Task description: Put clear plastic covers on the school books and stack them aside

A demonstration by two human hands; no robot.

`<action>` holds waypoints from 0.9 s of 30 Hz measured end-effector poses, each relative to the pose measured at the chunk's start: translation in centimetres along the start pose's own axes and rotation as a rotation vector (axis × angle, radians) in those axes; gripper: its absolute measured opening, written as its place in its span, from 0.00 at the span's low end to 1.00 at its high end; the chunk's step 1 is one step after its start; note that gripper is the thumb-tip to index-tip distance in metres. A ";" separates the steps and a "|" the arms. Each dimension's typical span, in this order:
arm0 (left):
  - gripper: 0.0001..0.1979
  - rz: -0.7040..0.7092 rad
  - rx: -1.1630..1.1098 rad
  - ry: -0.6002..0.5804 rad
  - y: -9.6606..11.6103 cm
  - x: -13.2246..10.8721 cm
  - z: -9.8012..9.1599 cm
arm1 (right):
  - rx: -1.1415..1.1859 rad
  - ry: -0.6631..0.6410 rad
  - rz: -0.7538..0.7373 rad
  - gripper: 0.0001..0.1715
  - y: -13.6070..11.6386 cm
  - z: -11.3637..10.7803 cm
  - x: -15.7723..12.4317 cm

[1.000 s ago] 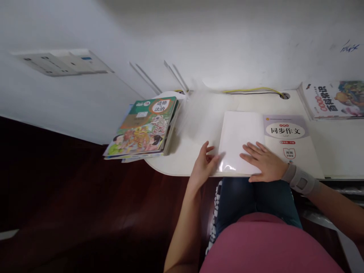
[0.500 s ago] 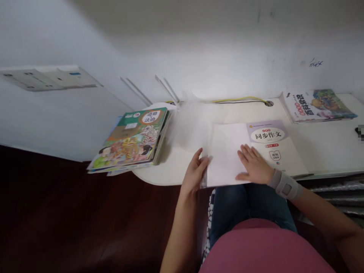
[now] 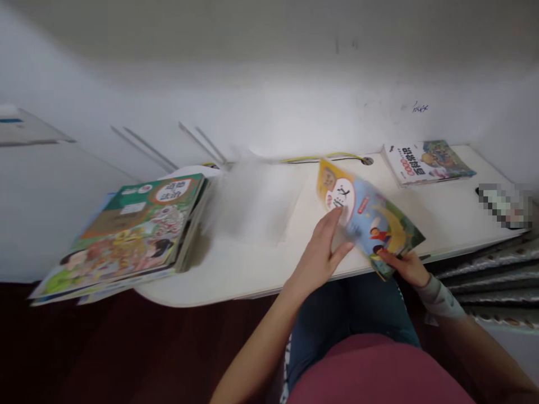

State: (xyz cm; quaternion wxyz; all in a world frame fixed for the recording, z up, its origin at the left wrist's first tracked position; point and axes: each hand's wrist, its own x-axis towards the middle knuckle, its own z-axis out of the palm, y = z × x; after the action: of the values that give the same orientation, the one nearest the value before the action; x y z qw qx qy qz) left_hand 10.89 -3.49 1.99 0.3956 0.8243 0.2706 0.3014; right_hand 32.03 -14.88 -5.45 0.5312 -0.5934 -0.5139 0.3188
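Book [image 3: 373,210] is up off the desk [image 3: 206,283] now; half a second ago it lay flat with its cover spread under the right hand. It's tilted, illustrated blue-and-yellow cover showing, lower end over the desk's front edge. Right hand [image 3: 410,269] grips its near lower corner, thumb on the cover. Left hand [image 3: 322,252] is loosely spread at the other side, fingertips overlapping the cover; contact, can't tell.

Surface: white, narrow, rounded at the end left of the fingers. Just left of the left fingertips, a blurred translucent sheet [image 3: 252,202] lies flat. Farther left, a stack of books [image 3: 138,230], green-topped, juts past the edge. Beyond the right fingers, toward the wall [image 3: 269,112], a smaller pile of books [image 3: 429,163]; right of those fingers, a pixelated object [image 3: 501,207]. Yellow cable [image 3: 341,155] runs along the back, past the fingertips, to a round hole [image 3: 367,161].

Room: pale wall ahead, blue scribble [image 3: 420,107] beyond the right fingers. Dark reddish floor [image 3: 105,348] below left of the left hand. Silvery layers [image 3: 492,278] under the desk, right of the right hand.
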 end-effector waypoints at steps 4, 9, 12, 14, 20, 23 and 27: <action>0.40 0.032 0.375 -0.086 -2.9 5.3 4.1 | 0.221 0.206 0.155 0.20 1.0 -4.6 -0.1; 0.43 0.009 0.650 -0.328 -5.0 9.8 7.7 | 0.245 0.357 0.151 0.19 0.3 -8.4 2.0; 0.43 -0.028 0.714 -0.423 -5.5 10.7 8.8 | 0.246 0.386 0.216 0.23 0.3 -9.5 4.4; 0.43 -0.043 0.735 -0.435 -5.5 10.5 9.1 | 0.284 0.418 0.272 0.25 0.8 -9.9 6.2; 0.38 -0.089 0.761 -0.374 -4.3 7.7 8.2 | 0.095 0.449 0.206 0.19 2.8 -10.9 10.2; 0.29 -0.159 0.688 -0.213 -4.9 8.3 6.0 | 0.012 0.441 0.183 0.17 3.2 -11.4 10.5; 0.21 -0.433 0.374 -0.001 -7.8 13.0 3.3 | 0.233 0.382 0.190 0.21 2.8 -11.5 10.1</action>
State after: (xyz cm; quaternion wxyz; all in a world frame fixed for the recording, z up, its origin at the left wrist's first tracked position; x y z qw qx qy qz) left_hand 20.34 8.04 -2.31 0.2918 0.8062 0.4910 0.1544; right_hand 46.10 -8.51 -3.73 0.6513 -0.6233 -0.3057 0.3065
